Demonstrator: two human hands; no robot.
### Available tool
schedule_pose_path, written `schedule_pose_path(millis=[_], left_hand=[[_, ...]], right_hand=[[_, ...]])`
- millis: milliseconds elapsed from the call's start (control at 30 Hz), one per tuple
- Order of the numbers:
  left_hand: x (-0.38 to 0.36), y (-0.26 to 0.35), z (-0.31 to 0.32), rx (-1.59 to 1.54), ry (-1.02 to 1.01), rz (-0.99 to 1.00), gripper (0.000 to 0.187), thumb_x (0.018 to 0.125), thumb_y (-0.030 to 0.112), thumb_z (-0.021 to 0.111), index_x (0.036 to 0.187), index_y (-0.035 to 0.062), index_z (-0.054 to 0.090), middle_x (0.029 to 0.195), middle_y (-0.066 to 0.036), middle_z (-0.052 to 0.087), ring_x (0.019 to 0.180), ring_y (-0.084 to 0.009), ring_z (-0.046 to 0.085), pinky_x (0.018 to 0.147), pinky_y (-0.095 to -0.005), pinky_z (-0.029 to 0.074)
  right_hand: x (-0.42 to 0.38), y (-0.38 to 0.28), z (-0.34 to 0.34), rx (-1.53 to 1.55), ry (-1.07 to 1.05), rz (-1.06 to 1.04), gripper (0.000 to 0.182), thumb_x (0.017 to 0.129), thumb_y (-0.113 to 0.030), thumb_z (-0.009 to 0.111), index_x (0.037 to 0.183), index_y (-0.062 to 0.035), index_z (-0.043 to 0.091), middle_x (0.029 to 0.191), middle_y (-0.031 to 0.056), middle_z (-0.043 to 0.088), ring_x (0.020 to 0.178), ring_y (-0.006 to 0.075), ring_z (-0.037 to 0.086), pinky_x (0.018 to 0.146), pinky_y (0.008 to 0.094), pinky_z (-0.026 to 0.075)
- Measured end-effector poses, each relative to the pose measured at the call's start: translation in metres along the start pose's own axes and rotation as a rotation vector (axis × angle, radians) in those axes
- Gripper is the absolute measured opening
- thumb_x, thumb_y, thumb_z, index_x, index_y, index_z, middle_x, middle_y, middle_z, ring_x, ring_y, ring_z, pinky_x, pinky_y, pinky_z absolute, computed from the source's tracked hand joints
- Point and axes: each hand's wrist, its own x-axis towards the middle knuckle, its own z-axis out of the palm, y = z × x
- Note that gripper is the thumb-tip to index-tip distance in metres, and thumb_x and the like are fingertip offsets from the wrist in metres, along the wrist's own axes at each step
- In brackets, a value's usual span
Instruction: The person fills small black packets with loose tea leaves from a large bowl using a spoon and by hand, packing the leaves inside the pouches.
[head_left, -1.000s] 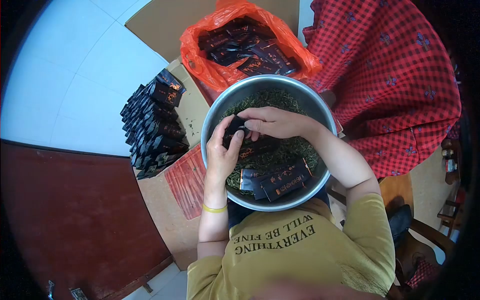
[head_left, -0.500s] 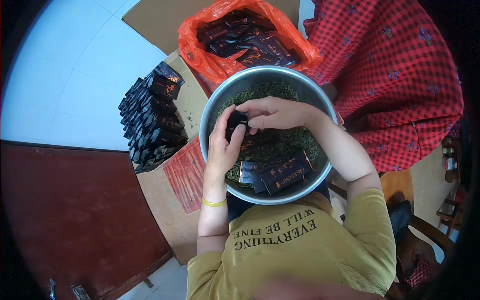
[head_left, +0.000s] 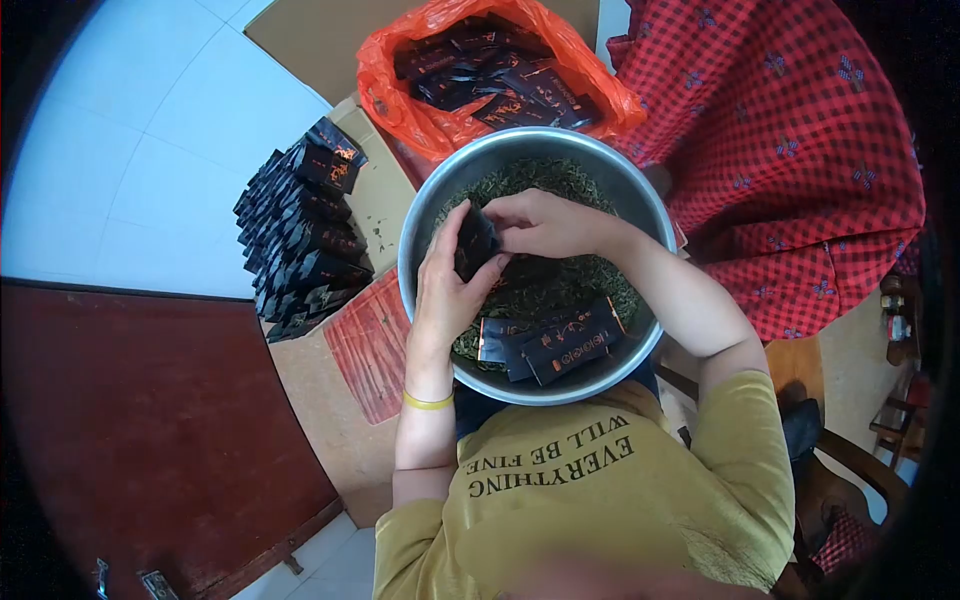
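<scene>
- A dark packet (head_left: 476, 243) is held between the two hands, over the left half of a metal basin (head_left: 662, 300), inside its rim.
- The packet is cupped along its left side by the left hand (head_left: 442, 288); the fingers are curved behind it and the thumb is laid toward its lower right end.
- At the packet's upper right edge, the right hand (head_left: 545, 224) is placed, its fingers drawn narrow and touching; whether the edge is pinched there cannot be told, as the fingertips are partly hidden.
- Below the hands, the basin is lined with dark green leaves (head_left: 545, 180).
- Several printed packets (head_left: 572, 343) are laid overlapping on the leaves at the basin's near edge, apart from both hands.
- Just beyond the basin's far edge, more packets (head_left: 470, 70) are contained in an open orange-red bag (head_left: 400, 125).
- Well left of the basin, a dense pile of dark packets (head_left: 310, 235) is arranged along a piece of cardboard (head_left: 378, 195).
</scene>
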Motion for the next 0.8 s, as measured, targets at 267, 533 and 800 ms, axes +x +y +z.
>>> schedule_pose_path(millis=[267, 533, 800], left_hand=[[0.001, 0.003, -0.001, 0.010, 0.027, 0.010, 0.074, 0.074, 0.006, 0.081, 0.139, 0.0067, 0.047, 0.127, -0.020, 0.060, 0.118, -0.0321, 0.060, 0.099, -0.0386, 0.048], [0.002, 0.004, 0.002, 0.085, 0.007, 0.077, 0.070, 0.071, 0.009, 0.082, 0.134, 0.0053, 0.051, 0.122, -0.019, 0.061, 0.112, -0.0348, 0.062, 0.095, -0.0396, 0.050], [0.002, 0.014, 0.003, 0.155, -0.056, 0.099, 0.065, 0.071, 0.007, 0.083, 0.129, 0.0010, 0.055, 0.120, -0.020, 0.062, 0.112, -0.0330, 0.062, 0.095, -0.0377, 0.049]], right_hand=[[-0.001, -0.011, -0.005, 0.374, 0.066, 0.222, 0.028, 0.092, -0.012, 0.054, 0.117, -0.0030, 0.063, 0.091, 0.0028, 0.067, 0.080, 0.0091, 0.063, 0.073, 0.0250, 0.051], [-0.001, -0.002, -0.008, 0.260, 0.019, 0.146, 0.026, 0.092, -0.015, 0.056, 0.113, -0.0017, 0.065, 0.085, 0.0021, 0.065, 0.076, 0.0093, 0.062, 0.070, 0.0242, 0.051], [0.002, 0.005, -0.002, 0.096, 0.035, 0.145, 0.025, 0.089, -0.020, 0.063, 0.096, 0.0027, 0.067, 0.076, 0.0067, 0.067, 0.069, 0.0118, 0.063, 0.062, 0.0287, 0.050]])
